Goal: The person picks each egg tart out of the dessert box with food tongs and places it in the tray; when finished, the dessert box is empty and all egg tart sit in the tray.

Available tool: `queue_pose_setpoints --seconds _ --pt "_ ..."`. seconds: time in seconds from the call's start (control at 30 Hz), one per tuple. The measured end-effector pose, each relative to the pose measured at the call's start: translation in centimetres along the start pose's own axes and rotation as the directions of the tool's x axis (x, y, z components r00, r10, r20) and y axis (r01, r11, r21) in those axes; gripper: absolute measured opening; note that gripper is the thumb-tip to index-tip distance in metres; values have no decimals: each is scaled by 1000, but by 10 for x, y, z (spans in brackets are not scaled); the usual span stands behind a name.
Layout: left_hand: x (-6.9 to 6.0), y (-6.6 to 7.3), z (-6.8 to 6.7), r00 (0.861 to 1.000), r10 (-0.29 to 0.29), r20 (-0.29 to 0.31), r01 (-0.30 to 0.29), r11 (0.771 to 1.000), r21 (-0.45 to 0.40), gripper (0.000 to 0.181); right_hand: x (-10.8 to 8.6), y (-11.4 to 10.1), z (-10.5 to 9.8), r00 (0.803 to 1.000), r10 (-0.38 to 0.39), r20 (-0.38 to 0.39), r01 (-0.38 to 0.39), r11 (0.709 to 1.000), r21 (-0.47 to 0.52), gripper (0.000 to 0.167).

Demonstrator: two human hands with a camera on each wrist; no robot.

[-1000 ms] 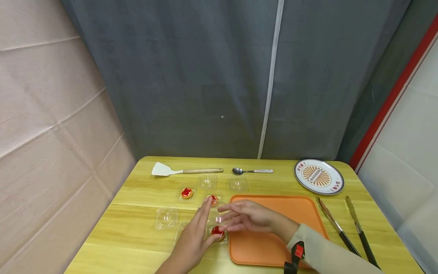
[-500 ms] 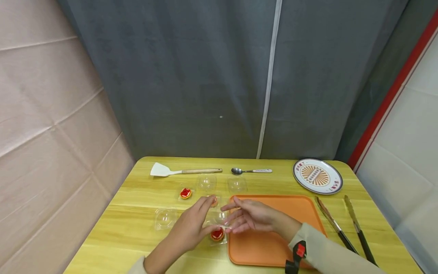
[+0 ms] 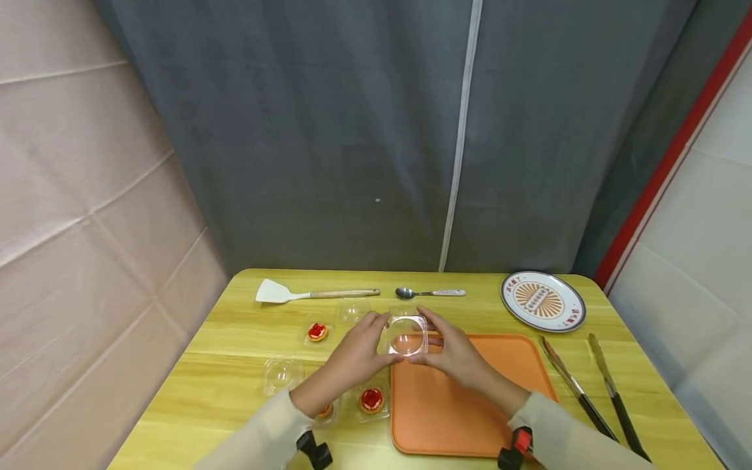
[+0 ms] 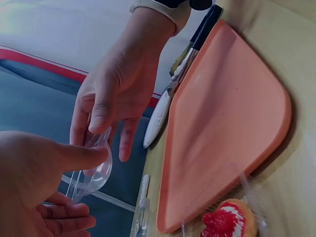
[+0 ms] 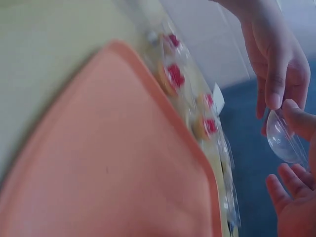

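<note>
A clear plastic dome lid [image 3: 405, 335] is raised over the tray's back left corner, pinched at its edges by both hands. On its left side the left hand [image 3: 357, 349] has thumb and fingers on the rim; the right hand [image 3: 455, 352] grips the right side. In the left wrist view the lid [image 4: 100, 170] lies between the left thumb and the right hand [image 4: 116, 86]. The right wrist view shows the lid's dome [image 5: 282, 138] in profile, with the left hand [image 5: 279, 64] above. Red-topped tarts [image 3: 371, 400] [image 3: 317, 332] sit on clear bases on the table.
An orange tray [image 3: 464, 418] lies under the right forearm. Two black-handled utensils [image 3: 578, 391] lie to its right, a patterned plate [image 3: 543, 301] behind them. Along the back are a white spatula [image 3: 276, 292] and a spoon [image 3: 431, 293]. Clear plastic pieces [image 3: 283, 375] [image 3: 354, 309] lie around the tarts.
Both hands have moved back and up from beside the front tart, bringing the clear lid up into plain view between them. The front tart is now uncovered by the hands.
</note>
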State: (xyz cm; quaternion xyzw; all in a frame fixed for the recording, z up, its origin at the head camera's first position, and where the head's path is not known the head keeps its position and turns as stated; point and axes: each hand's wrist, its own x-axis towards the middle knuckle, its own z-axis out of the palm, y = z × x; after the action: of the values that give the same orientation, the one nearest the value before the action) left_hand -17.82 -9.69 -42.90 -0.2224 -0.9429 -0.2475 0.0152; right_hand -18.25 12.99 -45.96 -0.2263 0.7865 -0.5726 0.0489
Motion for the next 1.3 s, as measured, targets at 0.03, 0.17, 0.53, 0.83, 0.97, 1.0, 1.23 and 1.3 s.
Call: queue_pose_setpoints --seconds 0.03,0.17,0.53,0.83,0.97,1.0,1.23,1.3 --pt "7 1 3 1000 -4 12 4 1000 -5 86 0 1 -3 1000 7 -11 -7 1000 -13 94" --pt "33 4 16 999 -7 51 9 999 -41 84 2 10 -21 999 32 -31 -35 997 -70 94" --pt "99 22 64 995 -64 76 74 987 -142 84 19 54 -78 993 110 -37 -115 966 -232 91" --pt "138 38 95 978 -184 95 195 972 -131 75 33 80 -104 986 168 -21 -167 944 -286 90" --pt "145 44 104 964 -231 129 250 954 -166 64 35 85 -110 981 192 4 -183 939 -291 90" --pt "146 45 106 960 -242 141 264 949 -172 61 35 86 -111 980 198 9 -186 936 -300 90" --pt "146 51 111 941 -284 185 312 939 -147 72 37 92 -113 973 231 10 -209 899 -386 91" --pt "146 51 111 938 -288 195 319 935 -156 73 37 92 -112 971 238 3 -217 888 -405 92"
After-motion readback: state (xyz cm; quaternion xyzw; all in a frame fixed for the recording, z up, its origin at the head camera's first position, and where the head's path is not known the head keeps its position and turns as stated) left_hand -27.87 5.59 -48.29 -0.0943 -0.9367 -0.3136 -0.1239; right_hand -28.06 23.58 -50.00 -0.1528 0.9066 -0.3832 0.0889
